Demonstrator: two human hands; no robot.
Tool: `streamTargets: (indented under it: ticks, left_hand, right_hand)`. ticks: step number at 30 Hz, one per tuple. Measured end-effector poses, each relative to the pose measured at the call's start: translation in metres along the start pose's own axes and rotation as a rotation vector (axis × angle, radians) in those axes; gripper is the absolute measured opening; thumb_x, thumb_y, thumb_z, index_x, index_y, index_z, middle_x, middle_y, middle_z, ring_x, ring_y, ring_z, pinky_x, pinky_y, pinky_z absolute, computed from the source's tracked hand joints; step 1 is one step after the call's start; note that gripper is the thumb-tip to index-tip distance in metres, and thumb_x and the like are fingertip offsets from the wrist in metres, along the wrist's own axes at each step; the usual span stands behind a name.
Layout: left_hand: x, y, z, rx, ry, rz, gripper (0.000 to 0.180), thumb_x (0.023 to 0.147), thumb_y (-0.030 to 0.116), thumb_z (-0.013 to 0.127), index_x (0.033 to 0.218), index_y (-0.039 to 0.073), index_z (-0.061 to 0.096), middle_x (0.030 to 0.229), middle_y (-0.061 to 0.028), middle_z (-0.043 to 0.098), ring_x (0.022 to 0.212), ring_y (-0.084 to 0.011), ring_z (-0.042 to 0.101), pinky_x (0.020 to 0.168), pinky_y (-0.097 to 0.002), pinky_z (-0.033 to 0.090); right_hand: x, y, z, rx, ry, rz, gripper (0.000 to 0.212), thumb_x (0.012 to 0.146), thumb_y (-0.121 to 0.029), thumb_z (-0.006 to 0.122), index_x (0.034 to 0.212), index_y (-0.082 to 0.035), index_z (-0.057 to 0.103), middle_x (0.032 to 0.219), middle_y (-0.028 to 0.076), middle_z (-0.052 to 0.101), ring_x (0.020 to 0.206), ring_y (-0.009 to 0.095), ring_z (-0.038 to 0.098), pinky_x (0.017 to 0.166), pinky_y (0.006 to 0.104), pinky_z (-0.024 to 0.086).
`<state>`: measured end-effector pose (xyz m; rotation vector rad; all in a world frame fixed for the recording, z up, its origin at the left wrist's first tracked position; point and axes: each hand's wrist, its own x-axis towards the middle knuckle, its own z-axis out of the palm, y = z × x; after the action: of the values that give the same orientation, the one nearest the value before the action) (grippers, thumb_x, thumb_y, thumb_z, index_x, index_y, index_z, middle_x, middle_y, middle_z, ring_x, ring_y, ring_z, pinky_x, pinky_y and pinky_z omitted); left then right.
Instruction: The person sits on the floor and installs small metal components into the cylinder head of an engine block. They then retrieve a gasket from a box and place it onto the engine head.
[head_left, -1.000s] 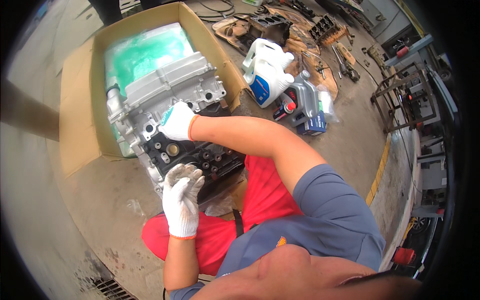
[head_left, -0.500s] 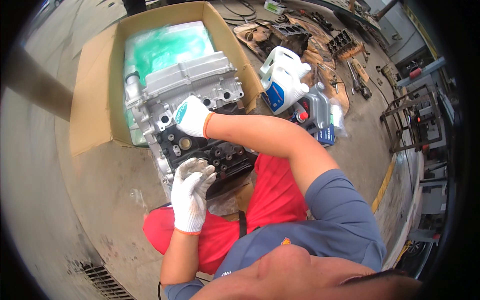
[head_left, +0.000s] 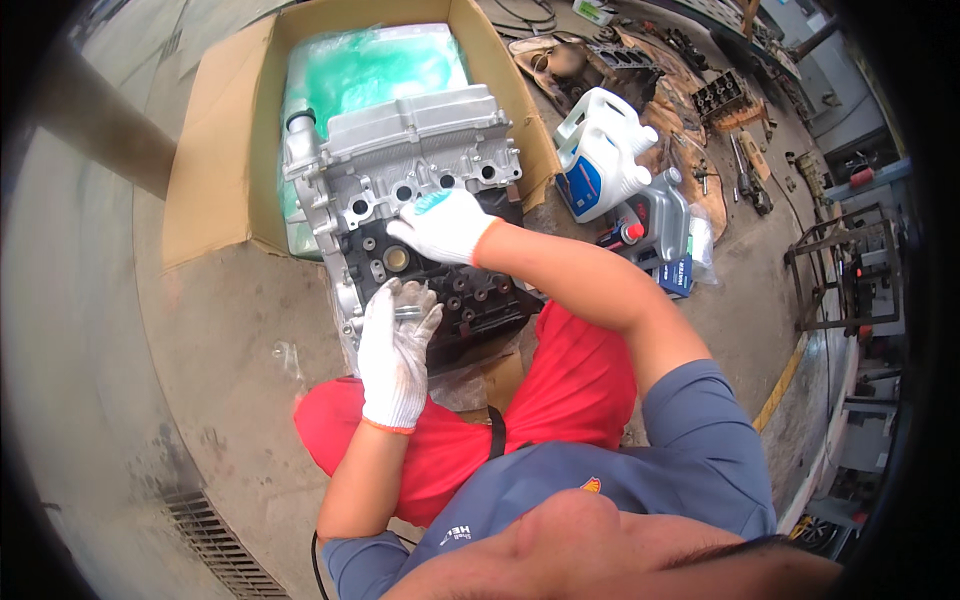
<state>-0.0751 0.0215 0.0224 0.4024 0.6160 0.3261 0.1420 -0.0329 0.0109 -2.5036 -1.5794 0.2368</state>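
Observation:
In front of me stands an engine (head_left: 425, 195), with a silver top cover, a row of round ports and a black block below. My left hand (head_left: 395, 355), in a white knitted glove, is turned palm up at its near left side. Its curled fingers hold a short, shiny metal cylinder (head_left: 408, 312). My right hand (head_left: 447, 228), gloved too, lies over the block just under the ports, back of the glove up. Its fingers are bent together and point left toward a round brass-coloured plug (head_left: 396, 259); whatever they grip is hidden.
Behind the engine an open cardboard box (head_left: 215, 165) holds green and clear plastic wrapping (head_left: 375, 75). White jugs (head_left: 600, 165) and a grey bottle (head_left: 665, 215) stand to the right. Farther off lie a dirty engine block (head_left: 605, 75) and loose parts. A floor grate (head_left: 225, 540) is at lower left.
The view has shifted, so the engine appears higher and farther right. My right hand has drawn back to the right along the block. In my left hand the metal cylinder now shows more plainly.

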Motion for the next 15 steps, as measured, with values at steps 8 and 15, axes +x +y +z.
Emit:
streamTargets:
  ticks: [8, 15]
  left_hand:
    - [0.004, -0.044, 0.002, 0.272, -0.049, -0.114, 0.049, 0.116, 0.045, 0.047, 0.151, 0.011, 0.050, 0.145, -0.0095, 0.059, 0.132, -0.0251, 0.059, 0.114, -0.0479, 0.048]
    - [-0.017, -0.037, 0.028, 0.524, -0.270, -0.467, 0.073, 0.108, 0.046, 0.061, 0.162, 0.004, 0.035, 0.152, -0.0170, 0.058, 0.134, -0.0325, 0.063, 0.112, -0.0478, 0.051]
  right_hand:
    - [-0.114, -0.027, -0.016, 0.366, -0.069, -0.230, 0.036, 0.097, -0.035, 0.068, 0.112, -0.003, 0.063, 0.096, 0.021, 0.072, 0.087, 0.039, 0.074, 0.075, 0.0498, 0.058]
    - [-0.145, 0.023, -0.023, 0.633, -0.231, -0.149, 0.029, 0.098, -0.029, 0.058, 0.105, -0.001, 0.065, 0.084, 0.024, 0.072, 0.079, 0.044, 0.073, 0.071, 0.0525, 0.057]
